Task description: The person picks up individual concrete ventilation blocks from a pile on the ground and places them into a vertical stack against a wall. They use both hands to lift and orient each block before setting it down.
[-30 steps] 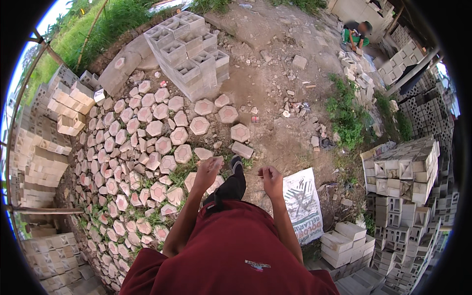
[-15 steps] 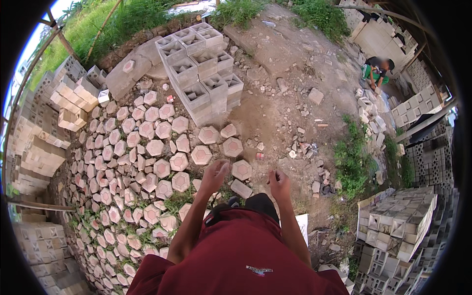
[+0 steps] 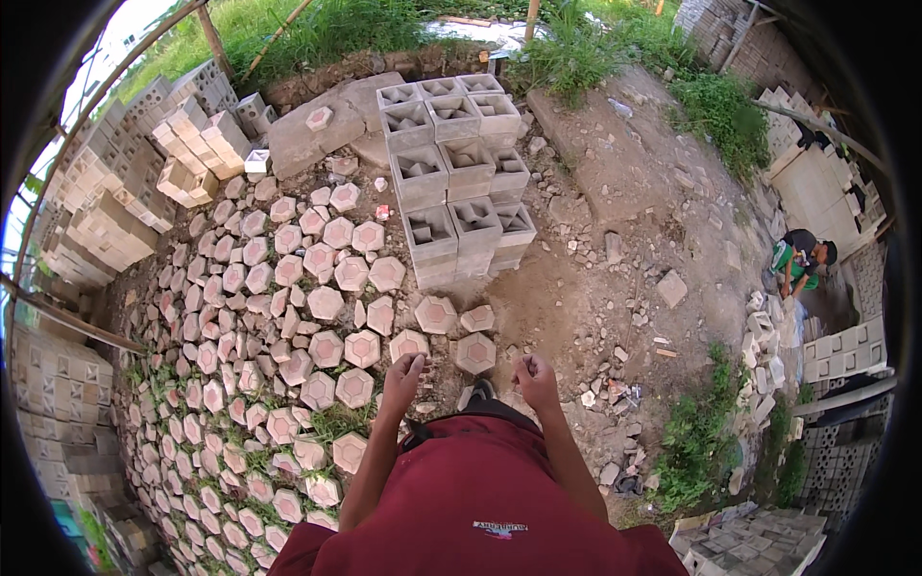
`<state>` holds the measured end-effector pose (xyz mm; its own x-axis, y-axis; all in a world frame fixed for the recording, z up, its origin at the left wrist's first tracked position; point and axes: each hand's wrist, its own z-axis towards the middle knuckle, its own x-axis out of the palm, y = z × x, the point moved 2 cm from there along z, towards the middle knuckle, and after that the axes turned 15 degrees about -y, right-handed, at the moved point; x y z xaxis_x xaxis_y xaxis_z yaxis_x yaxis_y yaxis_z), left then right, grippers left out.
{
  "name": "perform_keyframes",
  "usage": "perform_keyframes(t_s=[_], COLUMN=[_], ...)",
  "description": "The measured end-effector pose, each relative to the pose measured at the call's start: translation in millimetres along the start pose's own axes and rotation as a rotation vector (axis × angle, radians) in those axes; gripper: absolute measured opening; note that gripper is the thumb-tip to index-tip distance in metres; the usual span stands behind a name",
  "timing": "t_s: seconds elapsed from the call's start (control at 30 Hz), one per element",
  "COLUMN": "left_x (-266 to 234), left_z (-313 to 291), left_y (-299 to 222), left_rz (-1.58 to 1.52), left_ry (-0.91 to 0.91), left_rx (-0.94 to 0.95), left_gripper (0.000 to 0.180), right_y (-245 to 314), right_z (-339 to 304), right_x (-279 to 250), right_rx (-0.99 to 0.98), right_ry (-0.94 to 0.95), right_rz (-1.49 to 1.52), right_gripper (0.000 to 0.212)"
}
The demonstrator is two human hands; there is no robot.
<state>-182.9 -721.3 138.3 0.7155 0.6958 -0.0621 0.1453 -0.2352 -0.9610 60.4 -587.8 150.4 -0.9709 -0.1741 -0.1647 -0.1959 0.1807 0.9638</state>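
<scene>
My left hand [image 3: 405, 372] hangs loosely closed in front of my body, its fingers curled and nothing in it. It is over the edge of a hexagonal paving stone [image 3: 409, 344] with a reddish centre. My right hand [image 3: 534, 376], also curled closed with nothing visible in it, is above bare dirt. Between and just beyond the hands lies another hexagonal paver [image 3: 475, 353]. Farther ahead stands a stack of grey hollow concrete blocks [image 3: 430, 261], several layers high; neither hand touches it.
Many hexagonal pavers [image 3: 325, 303] and broken pieces cover the ground at left. Block piles [image 3: 106, 235] line the left edge. A concrete slab [image 3: 298, 144] lies beyond. Rubble [image 3: 615, 394] and weeds [image 3: 687, 451] are at right, where another person [image 3: 799, 264] crouches by rubble.
The view has shifted forward and turned left, so the block stack sits nearer and more to the right. Both hands stay low, curled and without any load.
</scene>
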Motion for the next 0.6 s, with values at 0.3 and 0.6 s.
perform_keyframes(t_s=[0.3,0.6], left_x=[81.5,120.8], left_z=[125.5,256.6], left_y=[-68.8,-60.3], left_rz=[-0.016,-0.225], left_ry=[-0.05,-0.08], left_rx=[0.058,-0.266], left_gripper=[0.029,0.029], right_y=[46.9,54.0], right_z=[193.8,282.7], right_x=[49.7,122.6], right_rx=[-0.164,0.007], right_ry=[0.147,0.296], right_rz=[-0.075,0.021], right_gripper=[0.023,0.019])
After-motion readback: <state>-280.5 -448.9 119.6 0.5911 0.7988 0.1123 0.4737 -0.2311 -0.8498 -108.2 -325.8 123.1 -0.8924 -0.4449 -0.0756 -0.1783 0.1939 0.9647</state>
